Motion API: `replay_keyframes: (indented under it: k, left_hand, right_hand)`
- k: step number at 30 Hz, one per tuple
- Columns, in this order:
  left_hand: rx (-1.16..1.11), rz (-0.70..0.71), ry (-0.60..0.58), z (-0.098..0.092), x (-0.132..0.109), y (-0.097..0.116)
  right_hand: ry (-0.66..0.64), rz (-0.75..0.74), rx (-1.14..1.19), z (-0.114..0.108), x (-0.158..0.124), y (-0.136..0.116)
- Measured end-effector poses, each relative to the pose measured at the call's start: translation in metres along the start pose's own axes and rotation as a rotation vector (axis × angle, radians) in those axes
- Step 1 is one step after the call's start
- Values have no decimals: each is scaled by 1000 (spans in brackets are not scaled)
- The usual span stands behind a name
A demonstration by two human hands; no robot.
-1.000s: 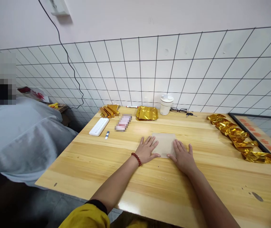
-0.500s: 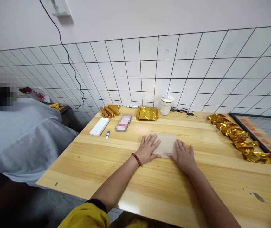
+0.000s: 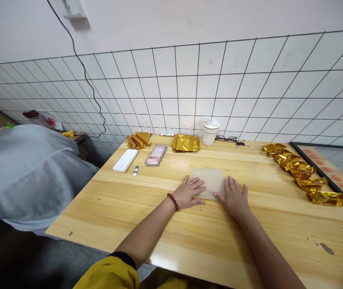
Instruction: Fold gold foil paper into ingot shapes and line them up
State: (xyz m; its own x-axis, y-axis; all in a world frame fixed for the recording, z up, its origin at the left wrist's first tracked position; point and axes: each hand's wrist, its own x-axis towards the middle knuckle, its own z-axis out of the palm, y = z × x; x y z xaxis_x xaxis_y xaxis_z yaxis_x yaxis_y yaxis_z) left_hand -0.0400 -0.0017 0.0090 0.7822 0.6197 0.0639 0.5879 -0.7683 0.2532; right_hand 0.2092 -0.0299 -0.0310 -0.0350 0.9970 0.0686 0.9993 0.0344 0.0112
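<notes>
A pale beige sheet of paper (image 3: pixel 210 180) lies flat on the wooden table (image 3: pixel 123 224) before me. My left hand (image 3: pixel 187 193) rests on its left edge, palm down with the fingers spread. At the sheet's right edge lies my right hand (image 3: pixel 234 196), also flat, its thumb touching the paper. Beyond them, near the wall, sits a stack of gold foil sheets (image 3: pixel 186 143). Gold foil strips (image 3: pixel 139 140) lie farther left. A row of folded gold foil pieces (image 3: pixel 297 168) stretches along the right side.
A white power bank (image 3: pixel 125 160), a small glue stick (image 3: pixel 135 171) and a blurred pinkish item (image 3: pixel 157 155) lie at left. By the wall are a marker (image 3: pixel 167 135), a lidded white cup (image 3: pixel 210 132), eyeglasses (image 3: pixel 226 139) and keys (image 3: pixel 242 144). Another person (image 3: pixel 35 172) is at far left.
My left hand has slid slightly down and right along the paper, baring its upper left corner. The right hand has hardly moved.
</notes>
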Motion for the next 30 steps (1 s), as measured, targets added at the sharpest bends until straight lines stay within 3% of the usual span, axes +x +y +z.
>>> replay_keyframes:
  k: [5, 7, 10, 13, 20, 30]
  left_hand:
    - [-6, -8, 1, 0, -1, 0]
    - [-5, -6, -2, 0, -1, 0]
    - [3, 3, -3, 1, -1, -1]
    - [10, 7, -1, 2, 0, -1]
    - [6, 8, 0, 3, 0, -2]
    - [-5, 0, 13, 3, -1, -2]
  right_hand:
    - [170, -38, 61, -8, 1, 2]
    - [246, -200, 92, -14, -1, -2]
    - [251, -508, 113, -17, -5, -13]
    - [181, -626, 112, -9, -7, -25]
    - [80, -515, 100, -1, -8, -28]
    - [28, -317, 70, -3, -6, -9]
